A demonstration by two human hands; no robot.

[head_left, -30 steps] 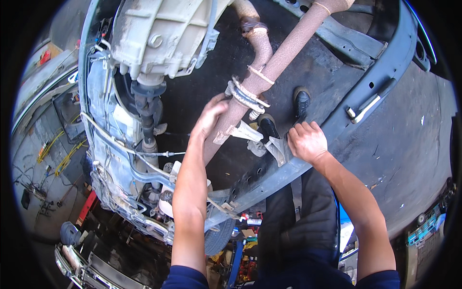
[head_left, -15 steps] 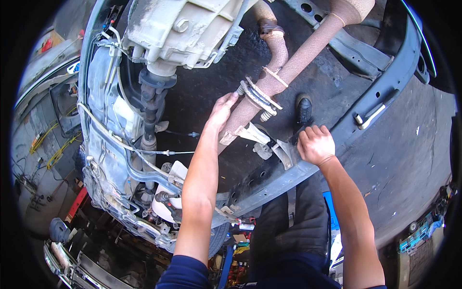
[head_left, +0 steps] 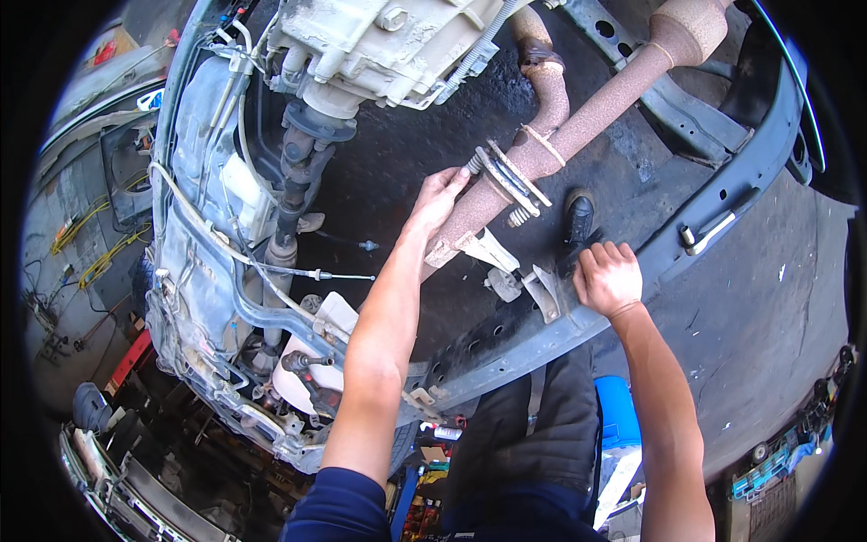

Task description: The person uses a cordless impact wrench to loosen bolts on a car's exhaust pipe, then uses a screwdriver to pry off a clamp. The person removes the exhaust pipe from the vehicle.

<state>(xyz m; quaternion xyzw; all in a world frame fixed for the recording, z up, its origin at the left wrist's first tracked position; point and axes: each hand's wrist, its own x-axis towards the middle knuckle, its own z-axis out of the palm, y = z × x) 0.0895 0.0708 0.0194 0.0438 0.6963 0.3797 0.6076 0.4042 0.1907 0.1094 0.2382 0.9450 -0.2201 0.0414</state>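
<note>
A rusty exhaust pipe [head_left: 623, 92] runs diagonally across the open vehicle frame, with a two-plate flange joint [head_left: 513, 178] partway along it. My left hand [head_left: 437, 200] is closed at the joint's left side, its fingertips pinching a spring bolt [head_left: 475, 163]; the palm side is hidden. Another spring bolt [head_left: 521, 217] sticks out on the flange's lower right. My right hand [head_left: 609, 278] curls its fingers over the dark frame rail [head_left: 542, 346], beside a metal bracket [head_left: 543, 294]. A ratchet [head_left: 709, 232] lies on the rail farther right.
A grey gearbox [head_left: 379, 45] and a drive shaft [head_left: 287, 221] occupy the upper left. A loose cable [head_left: 348, 275] crosses towards my left forearm. My shoe [head_left: 579, 217] stands on the floor inside the frame. A blue container [head_left: 617, 411] is beside my leg.
The whole view has shifted a little, so the frame and pipe appear farther right. My left hand stays at the spring bolt, and my right hand stays on the rail.
</note>
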